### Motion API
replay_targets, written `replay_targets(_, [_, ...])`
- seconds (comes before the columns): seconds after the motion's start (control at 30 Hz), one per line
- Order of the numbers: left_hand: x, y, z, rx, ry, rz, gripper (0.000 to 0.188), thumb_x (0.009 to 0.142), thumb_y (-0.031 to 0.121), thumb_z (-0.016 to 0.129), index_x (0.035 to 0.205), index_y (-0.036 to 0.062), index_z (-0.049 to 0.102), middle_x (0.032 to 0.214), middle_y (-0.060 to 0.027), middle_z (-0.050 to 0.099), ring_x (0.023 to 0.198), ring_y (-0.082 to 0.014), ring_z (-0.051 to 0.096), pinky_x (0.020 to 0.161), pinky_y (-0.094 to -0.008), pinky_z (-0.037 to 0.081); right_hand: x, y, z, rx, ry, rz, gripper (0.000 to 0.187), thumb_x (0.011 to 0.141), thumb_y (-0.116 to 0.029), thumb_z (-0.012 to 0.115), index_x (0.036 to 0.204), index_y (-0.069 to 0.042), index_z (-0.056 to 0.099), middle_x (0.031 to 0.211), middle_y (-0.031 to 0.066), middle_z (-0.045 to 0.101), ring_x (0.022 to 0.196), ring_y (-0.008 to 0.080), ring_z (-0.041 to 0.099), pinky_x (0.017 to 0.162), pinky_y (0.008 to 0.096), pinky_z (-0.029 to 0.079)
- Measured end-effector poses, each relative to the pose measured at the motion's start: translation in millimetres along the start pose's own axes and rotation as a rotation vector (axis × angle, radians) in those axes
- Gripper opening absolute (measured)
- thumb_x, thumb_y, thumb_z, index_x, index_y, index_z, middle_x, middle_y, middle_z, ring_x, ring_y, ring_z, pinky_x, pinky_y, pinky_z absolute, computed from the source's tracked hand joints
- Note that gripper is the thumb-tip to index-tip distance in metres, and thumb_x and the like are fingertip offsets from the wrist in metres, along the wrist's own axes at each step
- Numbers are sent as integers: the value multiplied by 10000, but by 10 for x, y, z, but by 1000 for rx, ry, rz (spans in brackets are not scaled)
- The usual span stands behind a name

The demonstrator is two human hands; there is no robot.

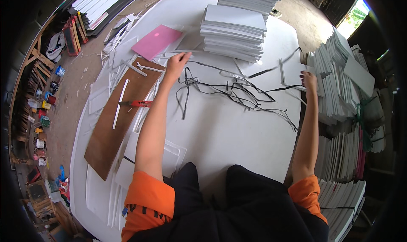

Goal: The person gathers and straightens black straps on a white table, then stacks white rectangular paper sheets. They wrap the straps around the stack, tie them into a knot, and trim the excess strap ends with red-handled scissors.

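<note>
A tangled black strap (250, 98) lies in loose loops across the white table. My left hand (177, 64) is closed, thumb and fingers pinched together, with one end of the strap running out from it. Over the table's right edge, my right hand (309, 81) is curled around another stretch of the same strap, its fingers partly turned away. Beyond the tangle stands a tall stack of white boards (233, 34). A pink sheet (157, 41) rests behind my left hand, and red-handled pliers (137, 103) lie on a brown board (114, 129) left of my forearm.
White offcut strips (120, 104) are scattered along the left of the white table (237, 140). Bundles of white boards (335, 81) stack up past the right edge. Paint cans (45, 105) and wood pieces line the floor at far left.
</note>
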State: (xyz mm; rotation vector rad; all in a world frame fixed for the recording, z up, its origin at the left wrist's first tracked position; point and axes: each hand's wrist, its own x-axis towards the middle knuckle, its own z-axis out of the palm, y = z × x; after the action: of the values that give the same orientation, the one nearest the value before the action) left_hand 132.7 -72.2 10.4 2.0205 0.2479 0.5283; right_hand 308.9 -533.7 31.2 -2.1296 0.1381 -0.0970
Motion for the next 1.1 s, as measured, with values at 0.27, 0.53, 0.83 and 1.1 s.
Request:
replay_targets(0.27, [-139, 779, 592, 93, -414, 143, 362, 792, 360, 551, 709, 10, 508, 551, -32, 419, 535, -118, 369, 518, -258, 343, -1217, -1144, 1555, -148, -905, -623, 457, 756, -299, 597, 1086, -11, 463, 1062, 190, 482, 978, 257, 471, 820, 334, 380])
replay_targets(0.53, [-118, 154, -69, 112, -131, 75, 353, 762, 322, 599, 653, -2, 514, 503, -66, 432, 475, -159, 350, 476, -282, 341, -492, -871, 497, 546, -352, -181, 232, 866, -243, 445, 767, -47, 521, 568, -60, 293, 487, 41, 279, 450, 197, 283])
replay_targets(0.83, [119, 553, -214, 410, 4, 671, 340, 699, 297, 663, 672, 8, 486, 517, -43, 407, 475, -148, 373, 479, -289, 338, -306, -795, -441, 194, -84, -356, 263, 874, -261, 433, 774, -44, 543, 557, -42, 346, 476, 40, 313, 430, 195, 270])
replay_targets(1.1, [-48, 172, -462, -349, -217, -133, 223, 716, 198, 668, 679, 61, 495, 592, 59, 443, 518, -30, 393, 457, -166, 309, 187, 270, -1215, -264, 404, -4, 267, 874, -267, 440, 863, -32, 567, 623, 37, 513, 539, 110, 470, 517, 254, 380])
